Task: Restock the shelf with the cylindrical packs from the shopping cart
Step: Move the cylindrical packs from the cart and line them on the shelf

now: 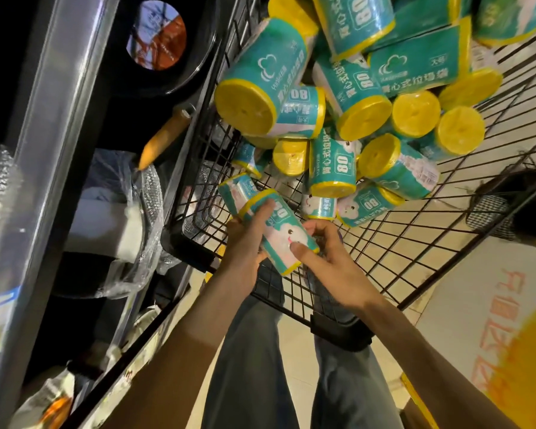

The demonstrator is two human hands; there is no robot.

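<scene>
Both hands on one teal-and-yellow bag roll [277,230] — left hand [245,243] cups its side, right hand [325,258] pinches the near end, just above the wire cart [415,243] rim. Pick step, I'd say. Next: swing it left to the shelf [41,168] — plenty more rolls [338,103] piled w/ it.

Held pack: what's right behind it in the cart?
Behind the held pack, gripped by left hand and right hand, lies a second pack, partly covered. The cart mesh beneath is hidden.
</scene>
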